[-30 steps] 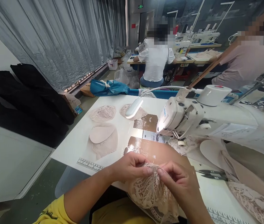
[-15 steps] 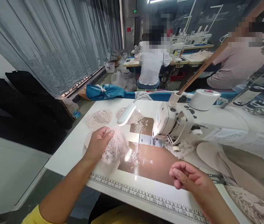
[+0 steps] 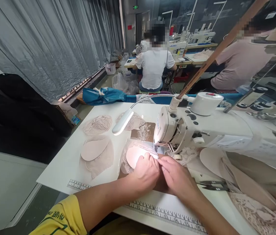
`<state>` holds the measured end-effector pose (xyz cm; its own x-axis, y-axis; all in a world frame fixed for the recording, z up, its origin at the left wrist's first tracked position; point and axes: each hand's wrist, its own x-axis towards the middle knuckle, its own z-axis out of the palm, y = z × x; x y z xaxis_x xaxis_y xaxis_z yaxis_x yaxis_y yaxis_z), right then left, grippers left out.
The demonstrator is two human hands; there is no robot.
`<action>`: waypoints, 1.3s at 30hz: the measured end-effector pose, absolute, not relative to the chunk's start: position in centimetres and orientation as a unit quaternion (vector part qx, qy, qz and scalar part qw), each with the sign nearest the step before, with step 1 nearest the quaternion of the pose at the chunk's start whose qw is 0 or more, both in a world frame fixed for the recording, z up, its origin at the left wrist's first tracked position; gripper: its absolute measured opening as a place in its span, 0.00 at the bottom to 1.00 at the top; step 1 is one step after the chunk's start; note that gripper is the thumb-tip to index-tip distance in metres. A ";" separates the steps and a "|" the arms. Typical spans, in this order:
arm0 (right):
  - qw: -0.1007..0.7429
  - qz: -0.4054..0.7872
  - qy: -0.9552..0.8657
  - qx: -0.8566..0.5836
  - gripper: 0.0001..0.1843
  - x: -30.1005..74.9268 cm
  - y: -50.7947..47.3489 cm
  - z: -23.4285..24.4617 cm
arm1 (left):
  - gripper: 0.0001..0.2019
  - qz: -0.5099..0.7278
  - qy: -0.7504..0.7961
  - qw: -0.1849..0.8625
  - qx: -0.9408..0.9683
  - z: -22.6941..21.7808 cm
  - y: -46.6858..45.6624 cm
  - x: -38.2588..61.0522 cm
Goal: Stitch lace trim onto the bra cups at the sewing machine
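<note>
A pale pink lace bra cup (image 3: 133, 156) with a smooth oval pad on it lies just in front of the needle of the sewing machine (image 3: 168, 127). My left hand (image 3: 147, 171) is closed on the near right side of the cup, fingers curled. Right beside it, my right hand (image 3: 175, 174) pinches the cup's edge, its fingertips almost meeting the left ones. The pinched edge is partly hidden by my fingers. On the table to the left rests another lace piece (image 3: 100, 168) with a smooth pad (image 3: 95, 149) on top.
Two lace cups (image 3: 98, 124) (image 3: 133, 121) lie farther back, under a bent lamp (image 3: 123, 122). Black thread snips (image 3: 214, 185) are right of my right hand, beside a heap of beige pads and lace (image 3: 247, 186). A printed ruler (image 3: 162, 213) runs along the front edge. Co-workers sit ahead.
My left hand has brought the lace from the left over to the needle area. My right hand has moved left and up and now grips its edge. The view has shifted slightly.
</note>
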<state>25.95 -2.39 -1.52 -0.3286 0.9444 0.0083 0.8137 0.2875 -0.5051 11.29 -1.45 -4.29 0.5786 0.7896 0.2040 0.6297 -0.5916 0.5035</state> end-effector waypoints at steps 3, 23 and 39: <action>0.110 0.143 -0.808 -0.561 0.20 25.4 -2.8 -2.2 | 0.16 0.174 0.387 0.127 0.897 -2.3 -1.3 10.2; 0.078 -0.074 -0.810 -0.576 0.27 24.7 -2.1 -4.9 | 0.16 0.183 0.291 0.039 0.938 -4.2 4.4 7.3; 0.117 -0.092 -0.817 -0.557 0.27 25.2 -2.6 -5.2 | 0.17 0.180 0.390 0.047 0.902 -4.3 4.4 7.5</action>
<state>25.19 -2.57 -5.17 -0.3517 0.8886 0.2945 0.9319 0.3623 0.0197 7.51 4.42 -4.34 0.6316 0.7199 0.2877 0.6860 -0.6918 0.2252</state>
